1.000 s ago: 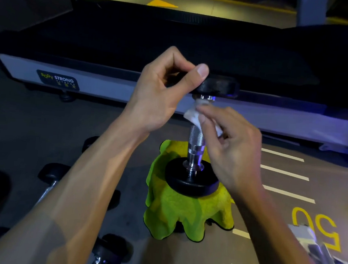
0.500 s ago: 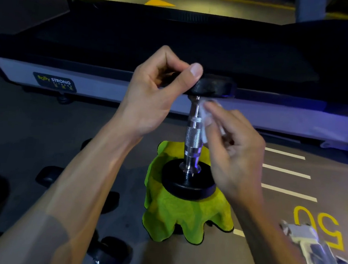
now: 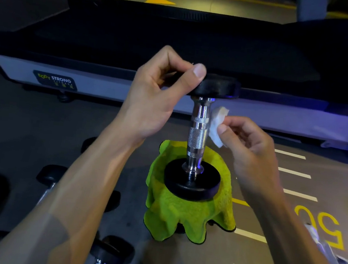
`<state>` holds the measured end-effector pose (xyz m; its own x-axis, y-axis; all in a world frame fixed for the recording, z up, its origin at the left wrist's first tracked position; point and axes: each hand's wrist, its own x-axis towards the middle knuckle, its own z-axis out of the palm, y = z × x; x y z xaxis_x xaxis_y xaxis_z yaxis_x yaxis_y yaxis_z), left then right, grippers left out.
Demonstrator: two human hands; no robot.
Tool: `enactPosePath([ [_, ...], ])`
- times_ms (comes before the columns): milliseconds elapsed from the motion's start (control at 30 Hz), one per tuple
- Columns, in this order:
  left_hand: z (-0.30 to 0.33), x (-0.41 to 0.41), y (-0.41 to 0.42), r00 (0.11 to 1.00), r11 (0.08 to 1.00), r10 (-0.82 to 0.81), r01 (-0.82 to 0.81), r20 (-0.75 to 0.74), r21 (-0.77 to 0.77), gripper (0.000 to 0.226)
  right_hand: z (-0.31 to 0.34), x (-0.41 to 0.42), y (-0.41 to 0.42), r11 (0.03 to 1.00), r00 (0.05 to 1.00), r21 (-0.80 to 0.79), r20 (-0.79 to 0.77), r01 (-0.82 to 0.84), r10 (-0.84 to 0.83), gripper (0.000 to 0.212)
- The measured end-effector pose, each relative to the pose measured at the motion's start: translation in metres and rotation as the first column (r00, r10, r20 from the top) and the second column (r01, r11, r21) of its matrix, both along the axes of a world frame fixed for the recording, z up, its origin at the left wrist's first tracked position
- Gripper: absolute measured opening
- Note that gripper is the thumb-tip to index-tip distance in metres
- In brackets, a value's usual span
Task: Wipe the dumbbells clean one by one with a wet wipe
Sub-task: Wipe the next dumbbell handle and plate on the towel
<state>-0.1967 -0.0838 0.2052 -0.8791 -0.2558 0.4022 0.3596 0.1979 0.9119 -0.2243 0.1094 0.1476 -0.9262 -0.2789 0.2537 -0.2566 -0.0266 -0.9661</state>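
A dumbbell (image 3: 197,134) with a chrome knurled handle and black round ends stands upright on a green cloth (image 3: 184,216) draped over something hidden. My left hand (image 3: 159,96) grips its top end between thumb and fingers. My right hand (image 3: 250,147) pinches a folded white wet wipe (image 3: 217,125) just right of the handle, close to its upper part; I cannot tell whether the wipe touches the metal.
Other dumbbells (image 3: 49,180) lie on the floor at the left and lower left (image 3: 110,253). A treadmill (image 3: 176,53) with a grey side rail spans the back. A packet (image 3: 335,256) lies at the lower right. Yellow "50" and white lines mark the floor.
My right hand has moved the wipe from the front of the upper handle round to its right side, and the hand has drawn back to the right. My left hand keeps its hold on the top end.
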Motion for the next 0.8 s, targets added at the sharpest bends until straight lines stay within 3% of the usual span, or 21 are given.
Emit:
enactPosePath([
  [100,0.001,0.004,0.003,0.999,1.000,-0.021,0.020,-0.024,-0.015,0.017,0.003,0.005,-0.003,0.996,0.994,-0.033,0.073,-0.082,0.085,0.008],
  [267,0.000,0.007,0.002,0.999,0.999,0.008,-0.010,-0.044,-0.044,0.017,0.001,0.013,-0.002,0.990,0.994,0.095,0.038,-0.106,0.103,0.012],
  [333,-0.001,0.007,0.002,0.999,0.998,0.023,-0.026,-0.041,-0.051,0.018,-0.002,0.013,0.006,0.963,0.992,0.238,0.021,-0.126,0.124,0.008],
  [433,-0.002,0.005,0.003,0.998,0.998,0.046,-0.048,-0.048,-0.048,0.019,-0.004,0.014,0.020,0.846,0.979,0.501,0.013,-0.183,0.204,0.008],
  [500,-0.003,0.005,0.004,0.997,0.998,0.054,-0.056,-0.057,-0.038,0.020,-0.005,0.013,0.028,0.809,0.985,0.570,-0.001,-0.140,0.171,0.013],
  [600,-0.003,0.005,0.007,0.995,0.997,0.072,-0.074,-0.071,-0.033,0.020,-0.005,0.012,0.027,0.837,0.999,0.548,-0.041,0.007,0.018,0.022],
  [733,-0.005,0.006,0.009,0.991,0.994,0.102,-0.105,-0.081,-0.038,0.018,0.008,0.022,0.015,0.831,0.969,0.500,0.148,-0.244,0.196,0.016],
  [800,-0.004,0.007,0.010,0.989,0.991,0.125,-0.129,-0.072,-0.043,0.018,0.011,0.025,0.017,0.841,0.955,0.455,0.182,-0.292,0.233,0.021],
])
